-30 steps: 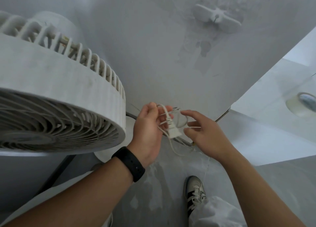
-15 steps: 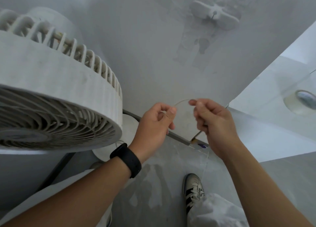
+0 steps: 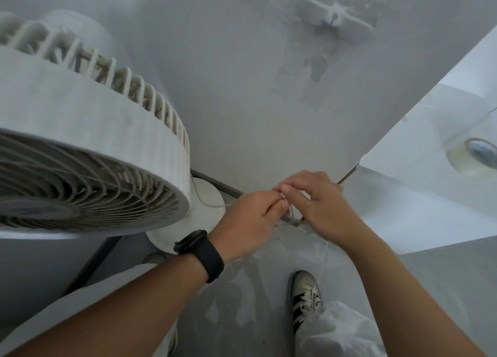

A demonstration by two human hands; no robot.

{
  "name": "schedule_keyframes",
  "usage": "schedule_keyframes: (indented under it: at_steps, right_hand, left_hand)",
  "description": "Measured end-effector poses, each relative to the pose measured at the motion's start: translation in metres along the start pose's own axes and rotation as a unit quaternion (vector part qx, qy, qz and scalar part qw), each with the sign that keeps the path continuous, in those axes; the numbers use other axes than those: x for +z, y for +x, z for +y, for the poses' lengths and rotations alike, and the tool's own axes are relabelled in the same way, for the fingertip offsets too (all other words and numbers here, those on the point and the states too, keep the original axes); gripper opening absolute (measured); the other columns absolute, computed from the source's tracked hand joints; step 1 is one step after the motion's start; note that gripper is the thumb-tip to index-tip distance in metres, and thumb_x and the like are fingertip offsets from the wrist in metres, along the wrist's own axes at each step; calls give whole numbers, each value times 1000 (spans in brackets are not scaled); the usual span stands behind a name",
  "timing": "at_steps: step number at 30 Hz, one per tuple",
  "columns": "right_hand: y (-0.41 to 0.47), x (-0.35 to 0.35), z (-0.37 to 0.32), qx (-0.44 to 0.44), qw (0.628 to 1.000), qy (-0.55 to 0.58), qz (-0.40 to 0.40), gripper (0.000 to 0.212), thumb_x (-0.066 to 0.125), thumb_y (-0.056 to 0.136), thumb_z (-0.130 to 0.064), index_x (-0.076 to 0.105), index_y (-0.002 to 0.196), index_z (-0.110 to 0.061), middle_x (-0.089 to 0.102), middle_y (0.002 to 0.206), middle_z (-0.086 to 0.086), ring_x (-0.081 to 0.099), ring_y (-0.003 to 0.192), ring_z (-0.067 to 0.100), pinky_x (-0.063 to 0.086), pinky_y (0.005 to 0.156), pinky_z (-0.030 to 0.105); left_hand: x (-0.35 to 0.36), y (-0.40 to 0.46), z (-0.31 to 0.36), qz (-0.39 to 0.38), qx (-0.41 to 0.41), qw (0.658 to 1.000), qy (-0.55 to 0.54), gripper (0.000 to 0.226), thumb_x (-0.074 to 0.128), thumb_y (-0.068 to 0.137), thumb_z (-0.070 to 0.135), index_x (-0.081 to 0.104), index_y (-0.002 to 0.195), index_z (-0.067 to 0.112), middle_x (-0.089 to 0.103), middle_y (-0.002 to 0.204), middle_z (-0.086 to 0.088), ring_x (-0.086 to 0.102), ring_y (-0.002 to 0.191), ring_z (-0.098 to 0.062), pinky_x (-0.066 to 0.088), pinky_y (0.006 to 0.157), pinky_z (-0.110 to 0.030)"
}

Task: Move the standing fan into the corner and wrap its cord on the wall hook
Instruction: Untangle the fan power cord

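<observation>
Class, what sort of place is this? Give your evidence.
Probably a bare indoor room corner, perhaps under renovation: patchy white wall, stained grey floor, a wall hook and a standing fan.

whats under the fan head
Below the fan head sits the round white base on the floor, with thin white cord running across it to the left hand. The pole is hidden by the head.

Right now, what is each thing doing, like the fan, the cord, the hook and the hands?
Fan: standing by the wall, blades look still.
Cord: thin and white, runs loose from the fan base to the hands, not on the hook.
Wall hook: bare, nothing hanging on it.
Left hand: fingers pinching the cord.
Right hand: fingertips pinching the cord beside the left hand.
Tape roll: lying flat on the ledge.
</observation>
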State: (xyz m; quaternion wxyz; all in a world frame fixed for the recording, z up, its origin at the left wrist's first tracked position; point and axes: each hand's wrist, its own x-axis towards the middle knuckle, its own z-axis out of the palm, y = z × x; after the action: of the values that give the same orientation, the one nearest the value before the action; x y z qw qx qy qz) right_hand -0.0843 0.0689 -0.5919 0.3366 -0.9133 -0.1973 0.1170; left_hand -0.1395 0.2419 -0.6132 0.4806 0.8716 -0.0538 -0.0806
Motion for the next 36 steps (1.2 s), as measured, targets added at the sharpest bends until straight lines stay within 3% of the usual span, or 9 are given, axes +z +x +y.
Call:
schedule_keyframes:
  at_steps: [4, 8, 11, 14, 17, 21, 26, 31, 36]
  right_hand:
    - [3, 1, 1, 33, 990, 119, -70, 34, 50, 108, -36, 67, 82, -22, 67, 76, -7, 61, 77, 14, 46, 78, 29]
    - [8, -5, 0, 78, 976, 110, 169, 35, 41, 110, -30, 58, 81, -19, 54, 71, -3, 46, 64, 7, 38, 64, 20]
    - [8, -16, 6, 184, 939, 69, 283, 36, 34, 112, -31, 60, 88, -20, 55, 72, -8, 52, 76, 17, 40, 79, 33]
    - [5, -19, 9, 216, 960, -28, 174, 40, 36, 109, -36, 63, 83, -21, 60, 70, -6, 55, 80, 21, 37, 90, 40]
    - [1, -13, -6, 158, 983, 96, 6, 49, 48, 105, -47, 69, 73, -17, 65, 67, 1, 59, 66, 13, 45, 71, 31]
    - [-1, -7, -19, 101, 980, 123, -120, 46, 55, 104, -44, 69, 69, -17, 58, 54, -16, 47, 52, 2, 39, 58, 16]
    - [1, -14, -14, 52, 967, 247, 31, 55, 60, 102, -36, 39, 60, -8, 29, 62, 8, 26, 60, 24, 27, 62, 31]
    - [5, -15, -14, 86, 895, 413, 146, 45, 63, 91, -29, 40, 53, -22, 31, 56, -3, 26, 63, 23, 26, 67, 38]
    - [7, -20, -8, 155, 883, 370, 242, 44, 63, 87, -25, 34, 56, -13, 27, 59, 6, 24, 65, 28, 26, 64, 36]
  left_hand:
    - [-3, 2, -6, 28, 30, 999, -28, 29, 57, 106, 34, 73, 90, 16, 57, 68, 13, 52, 64, -2, 39, 64, -27]
    - [-5, 4, -4, -9, -24, 999, -35, 35, 63, 101, 44, 61, 78, 17, 51, 63, 9, 43, 53, -5, 39, 56, -26]
    - [-6, 3, -11, -30, -59, 998, 1, 33, 60, 103, 37, 62, 83, 10, 57, 68, 1, 46, 58, -4, 42, 62, -27]
    - [-6, 3, -16, -9, -80, 997, -1, 36, 49, 109, 34, 69, 88, 11, 59, 67, -4, 48, 56, -3, 44, 60, -34]
    - [-7, 3, -12, -14, -64, 998, 13, 35, 47, 110, 33, 73, 92, 18, 48, 59, 8, 47, 51, 1, 34, 56, -24]
    - [-4, 1, -7, -23, -3, 1000, 9, 25, 51, 109, 30, 72, 100, 23, 71, 84, 9, 64, 77, 0, 51, 74, -30]
    - [-11, 2, 1, -20, 21, 1000, 0, 15, 66, 99, 32, 61, 90, 21, 62, 88, 8, 59, 87, -11, 52, 82, -37]
    - [-13, 0, 2, -20, 24, 999, -20, 17, 73, 91, 24, 57, 96, 27, 58, 131, 11, 43, 130, -13, 39, 108, -30]
    - [-16, 3, -5, -9, -4, 996, -92, 26, 72, 92, 18, 56, 108, 31, 58, 94, 8, 57, 84, -9, 54, 79, -32]
